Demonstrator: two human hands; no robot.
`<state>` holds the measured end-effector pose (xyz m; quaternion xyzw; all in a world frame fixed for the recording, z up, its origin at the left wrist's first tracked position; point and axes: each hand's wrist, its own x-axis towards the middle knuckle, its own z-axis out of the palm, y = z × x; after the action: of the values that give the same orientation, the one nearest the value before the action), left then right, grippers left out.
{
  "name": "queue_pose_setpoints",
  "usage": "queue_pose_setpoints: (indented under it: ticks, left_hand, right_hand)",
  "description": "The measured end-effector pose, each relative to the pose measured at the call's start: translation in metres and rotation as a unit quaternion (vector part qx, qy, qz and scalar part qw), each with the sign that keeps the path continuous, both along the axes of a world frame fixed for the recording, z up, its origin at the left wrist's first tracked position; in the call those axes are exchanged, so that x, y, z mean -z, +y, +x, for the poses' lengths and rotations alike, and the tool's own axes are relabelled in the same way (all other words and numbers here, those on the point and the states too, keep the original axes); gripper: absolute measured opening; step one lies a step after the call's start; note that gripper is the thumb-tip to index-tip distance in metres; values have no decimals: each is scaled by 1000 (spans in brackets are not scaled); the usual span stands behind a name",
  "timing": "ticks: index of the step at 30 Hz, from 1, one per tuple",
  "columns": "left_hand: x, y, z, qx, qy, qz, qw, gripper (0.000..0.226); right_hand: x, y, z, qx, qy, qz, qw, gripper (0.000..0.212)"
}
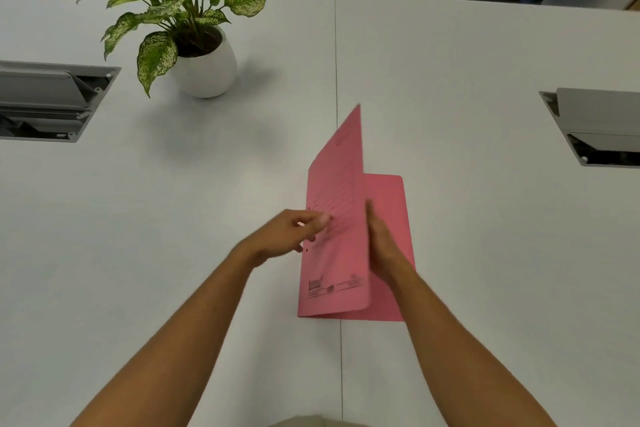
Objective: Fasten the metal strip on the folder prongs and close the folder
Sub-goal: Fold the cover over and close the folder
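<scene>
While the pink folder (341,239) is lying half-shut at centre frame on the table (485,80), its thin, light, bendy cover is standing tilted between the hands, left hand (287,236) loosely pinching near the spine, right hand (382,246) flat behind the free edge, the best hold.

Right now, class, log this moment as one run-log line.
folder: half closed, cover raised | left hand: at spine edge | right hand: flat behind cover | metal strip: hidden
</scene>
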<state>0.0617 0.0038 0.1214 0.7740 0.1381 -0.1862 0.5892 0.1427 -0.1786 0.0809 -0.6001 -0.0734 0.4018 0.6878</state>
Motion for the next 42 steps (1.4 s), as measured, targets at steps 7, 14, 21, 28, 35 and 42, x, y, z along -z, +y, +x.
queue_pose_setpoints:
  ticks: [7,14,21,28,35,42]
  left_hand:
    - [60,-23,2,-54,61,82,993,60]
    - [85,-25,-13,-186,113,67,974,65]
    - [93,-31,-19,-246,113,19,962,58]
    - [101,-31,-20,-250,92,-83,960,29]
    - [100,-1,-24,-274,70,-147,948,34]
    - [94,51,-9,-306,48,-116,944,39]
  right_hand:
    - [-2,-77,42,172,-77,-60,980,44]
    - [59,-101,14,143,-201,-307,919,31]
    - [84,-88,4,115,-259,-386,878,50]
    - [98,-89,-9,110,-297,-442,839,60]
    - [83,-67,1,229,-156,-289,916,51]
    - [76,-31,25,177,-80,-202,960,43]
